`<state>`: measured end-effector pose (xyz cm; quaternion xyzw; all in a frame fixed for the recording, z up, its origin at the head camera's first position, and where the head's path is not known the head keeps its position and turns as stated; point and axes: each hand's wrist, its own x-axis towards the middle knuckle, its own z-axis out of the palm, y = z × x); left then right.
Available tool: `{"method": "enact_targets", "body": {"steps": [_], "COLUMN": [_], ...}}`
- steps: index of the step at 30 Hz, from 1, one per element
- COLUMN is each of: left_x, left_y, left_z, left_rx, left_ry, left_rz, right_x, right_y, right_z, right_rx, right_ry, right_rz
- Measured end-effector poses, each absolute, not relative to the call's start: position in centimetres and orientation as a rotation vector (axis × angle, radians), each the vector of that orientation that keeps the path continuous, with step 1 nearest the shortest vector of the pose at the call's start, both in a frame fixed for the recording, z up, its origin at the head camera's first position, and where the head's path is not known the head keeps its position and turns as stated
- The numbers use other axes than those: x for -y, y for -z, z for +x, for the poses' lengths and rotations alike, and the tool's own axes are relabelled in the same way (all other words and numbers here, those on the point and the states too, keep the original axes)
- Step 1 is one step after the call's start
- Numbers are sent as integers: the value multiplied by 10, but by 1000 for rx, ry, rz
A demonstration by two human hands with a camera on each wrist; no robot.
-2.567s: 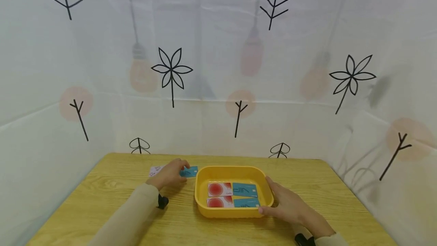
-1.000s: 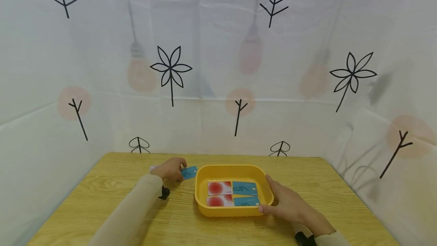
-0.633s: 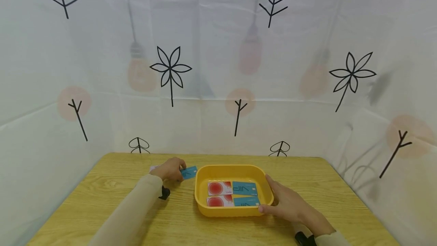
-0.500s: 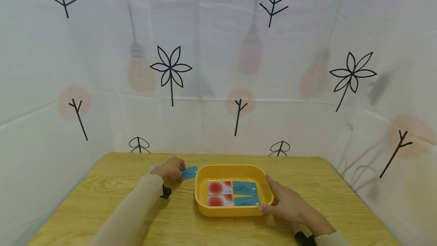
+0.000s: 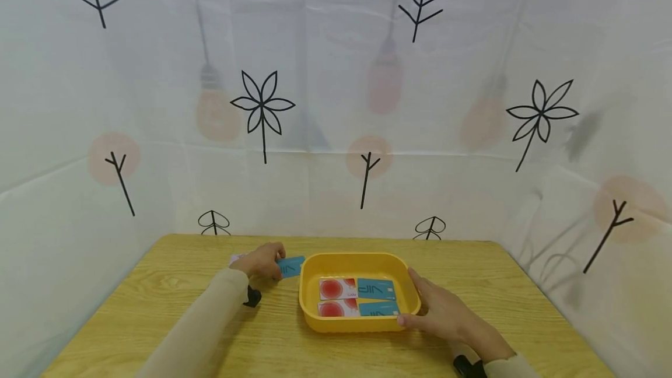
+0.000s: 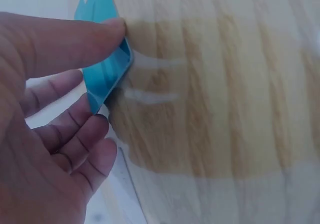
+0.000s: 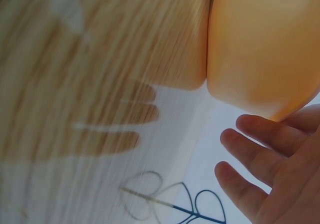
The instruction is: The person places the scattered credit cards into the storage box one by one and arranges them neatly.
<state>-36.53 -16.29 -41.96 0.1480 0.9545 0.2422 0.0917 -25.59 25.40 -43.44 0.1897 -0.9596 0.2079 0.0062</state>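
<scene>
My left hand [image 5: 264, 261] pinches a blue VIP card [image 5: 291, 267] just left of the yellow plastic tray [image 5: 352, 324]. In the left wrist view, the thumb lies over the blue card [image 6: 104, 76], which is tilted with one edge up from the tabletop. A pale patterned card [image 5: 237, 258] is partly hidden behind the left hand. My right hand [image 5: 446, 311] holds the tray's right end, thumb at the near corner; in the right wrist view, several fingers spread beside the tray wall [image 7: 260, 43]. Inside lie two red-and-white cards [image 5: 336, 289] and two blue cards [image 5: 376, 289].
The wooden table [image 5: 173, 284] extends on both sides of the tray. Behind it hangs a white cloth [image 5: 315, 191] printed with plants and bulbs, which also closes in the left and right sides.
Over the last few seconds, my left fingers have taken hold of the blue card and shifted it slightly. In the last half second it has turned a little. My right hand and the tray stay put.
</scene>
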Motion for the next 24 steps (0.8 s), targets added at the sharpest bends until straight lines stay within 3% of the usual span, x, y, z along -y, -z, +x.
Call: {"method": "enact_targets", "body": {"steps": [24], "left_x": [168], "left_y": [427], "left_z": [-360], "left_rx": [-2905], "left_ry": [-651], "left_rz": [555], "right_x": [-253], "right_y": [432], "right_z": [-256], "right_rx": [3018], "right_ry": [-693], "right_rz": [588]}}
